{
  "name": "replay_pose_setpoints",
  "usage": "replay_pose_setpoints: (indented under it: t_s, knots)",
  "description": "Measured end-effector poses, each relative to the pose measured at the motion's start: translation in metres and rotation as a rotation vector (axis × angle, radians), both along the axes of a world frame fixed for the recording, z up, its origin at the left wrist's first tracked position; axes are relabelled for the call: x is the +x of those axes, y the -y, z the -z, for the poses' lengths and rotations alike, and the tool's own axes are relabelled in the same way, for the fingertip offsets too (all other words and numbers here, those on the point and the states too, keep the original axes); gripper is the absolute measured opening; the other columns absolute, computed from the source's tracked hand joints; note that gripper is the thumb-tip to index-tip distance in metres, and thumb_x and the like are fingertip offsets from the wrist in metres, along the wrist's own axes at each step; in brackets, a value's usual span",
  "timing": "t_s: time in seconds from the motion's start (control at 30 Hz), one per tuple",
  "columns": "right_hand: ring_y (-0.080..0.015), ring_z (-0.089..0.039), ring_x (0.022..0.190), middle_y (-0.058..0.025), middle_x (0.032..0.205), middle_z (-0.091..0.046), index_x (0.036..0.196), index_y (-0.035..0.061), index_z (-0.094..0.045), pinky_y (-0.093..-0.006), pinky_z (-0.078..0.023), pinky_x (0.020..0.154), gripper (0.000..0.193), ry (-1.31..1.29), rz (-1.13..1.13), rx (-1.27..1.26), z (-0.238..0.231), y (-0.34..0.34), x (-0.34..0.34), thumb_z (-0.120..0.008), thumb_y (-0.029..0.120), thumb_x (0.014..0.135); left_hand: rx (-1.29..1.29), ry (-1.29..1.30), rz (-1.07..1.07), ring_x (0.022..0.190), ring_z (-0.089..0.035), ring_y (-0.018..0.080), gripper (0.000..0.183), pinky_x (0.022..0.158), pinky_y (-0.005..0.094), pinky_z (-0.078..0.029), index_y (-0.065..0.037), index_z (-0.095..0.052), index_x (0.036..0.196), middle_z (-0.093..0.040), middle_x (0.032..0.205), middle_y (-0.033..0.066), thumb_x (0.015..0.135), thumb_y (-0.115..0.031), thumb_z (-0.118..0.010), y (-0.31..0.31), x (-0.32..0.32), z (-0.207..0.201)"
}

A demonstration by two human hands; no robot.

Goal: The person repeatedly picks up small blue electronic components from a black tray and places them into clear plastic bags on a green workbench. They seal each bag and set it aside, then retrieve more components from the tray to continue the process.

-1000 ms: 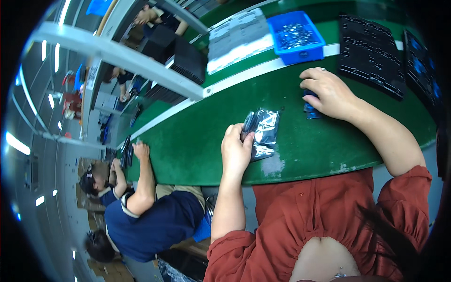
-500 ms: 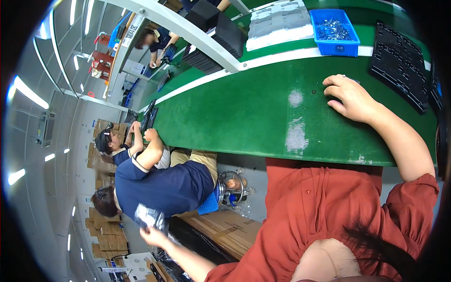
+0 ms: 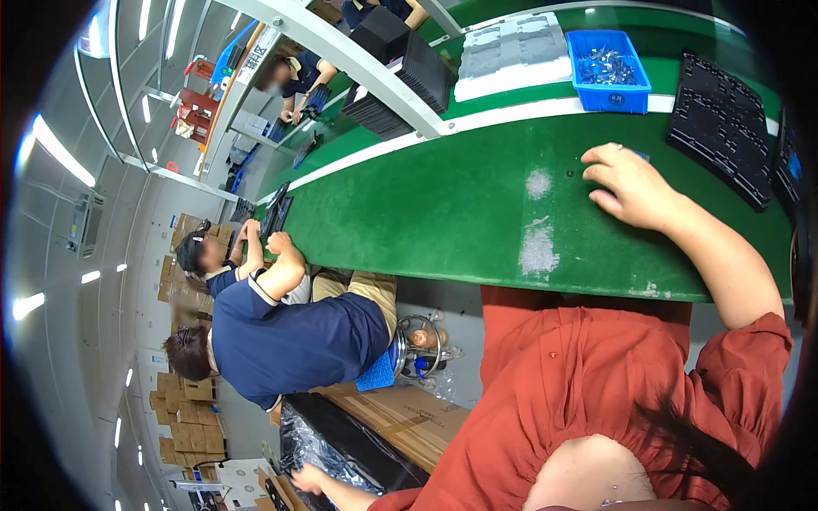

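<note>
My right hand [image 3: 632, 189] rests on the green tabletop [image 3: 409, 209], its fingers loosely bent and apart. A small bluish edge of something [image 3: 641, 156] shows just beyond its knuckles; the hand hides the rest. Out to the left, my left hand [image 3: 312, 479] is stretched over a carton lined with a black plastic bag [image 3: 375, 439]. Its fingers look apart, with nothing visible in them. Crumpled clear plastic [image 3: 311, 443] lies in the bag beside that hand.
Beyond my right hand stand a blue bin [image 3: 615, 100] of small metal parts and a black slotted tray [image 3: 722, 128]. White sheets [image 3: 511, 60] and stacked black trays [image 3: 396, 85] lie farther back. A co-worker in navy [image 3: 298, 341] sits to my left; a white metal post [image 3: 366, 68] crosses above the bench.
The clear, shiny plastic piece my left hand held up is no longer in it. That hand has dropped lower over the bag. My right hand has stayed nearly in place.
</note>
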State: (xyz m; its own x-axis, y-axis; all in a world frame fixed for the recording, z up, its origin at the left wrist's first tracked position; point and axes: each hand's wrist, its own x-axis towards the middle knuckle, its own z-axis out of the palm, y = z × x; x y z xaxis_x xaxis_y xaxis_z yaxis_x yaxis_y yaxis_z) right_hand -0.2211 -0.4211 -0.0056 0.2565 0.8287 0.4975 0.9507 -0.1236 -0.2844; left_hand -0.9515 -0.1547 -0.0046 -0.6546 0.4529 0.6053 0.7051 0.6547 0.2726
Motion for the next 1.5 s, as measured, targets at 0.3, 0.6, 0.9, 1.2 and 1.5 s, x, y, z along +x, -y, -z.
replay_pose_setpoints:
  t_s: [0.3, 0.6, 0.9, 1.2, 1.5]
  knots:
    - [-0.0367, -0.043, 0.121, -0.023, 0.129, -0.047, 0.119, 0.0002, -0.054, -0.0474, -0.035, 0.101, 0.069, 0.044, -0.487, -0.24, 0.0, -0.009, -0.047, -0.07, 0.046, 0.07, 0.356, 0.166, 1.596, 0.113, -0.052, 0.0299, 0.023, 0.099, 0.0391, -0.039, 0.004, -0.063, 0.098, -0.054, 0.122, 0.0172, 0.077, -0.002, -0.06, -0.095, 0.356, -0.046]
    - [-0.0346, -0.027, 0.135, -0.0206, 0.145, -0.03, 0.138, 0.0055, -0.037, -0.0538, -0.022, 0.109, 0.076, 0.118, -0.491, -0.508, 0.003, -0.013, -0.061, -0.066, 0.034, 0.073, 0.074, 0.557, 2.426, 0.091, -0.062, 0.0221, 0.011, 0.084, 0.0316, -0.047, -0.003, -0.065, 0.09, -0.065, 0.094, 0.0104, 0.08, -0.003, -0.06, -0.033, 0.649, -0.036]
    - [-0.0343, -0.031, 0.134, -0.0196, 0.143, -0.033, 0.136, 0.0062, -0.04, -0.0534, -0.023, 0.109, 0.073, 0.105, -0.528, -0.459, 0.005, -0.014, -0.057, -0.064, 0.033, 0.073, -0.44, 0.633, 2.637, 0.071, -0.059, 0.0139, 0.011, 0.065, 0.0246, -0.047, -0.003, -0.067, 0.091, -0.065, 0.085, 0.0067, 0.082, -0.005, -0.06, -0.016, 0.726, 0.036]
    - [-0.0342, -0.029, 0.135, -0.0183, 0.143, -0.034, 0.136, 0.0084, -0.041, -0.0536, -0.02, 0.111, 0.071, 0.002, -0.582, -0.445, 0.009, -0.014, -0.051, -0.067, 0.027, 0.073, -0.7, 0.675, 2.583, 0.074, -0.059, 0.0109, 0.013, 0.069, 0.0241, -0.048, -0.001, -0.066, 0.094, -0.063, 0.088, 0.0055, 0.083, -0.004, -0.059, -0.013, 0.724, 0.031]
    - [-0.0352, -0.029, 0.135, -0.0198, 0.145, -0.031, 0.136, 0.007, -0.039, -0.0535, -0.02, 0.111, 0.071, -0.008, -0.584, -0.478, 0.002, -0.015, -0.049, -0.066, 0.027, 0.073, -0.74, 0.639, 2.602, 0.079, -0.059, 0.0112, 0.012, 0.072, 0.0238, -0.047, -0.002, -0.066, 0.093, -0.063, 0.091, 0.0041, 0.082, -0.005, -0.061, -0.012, 0.719, 0.024]
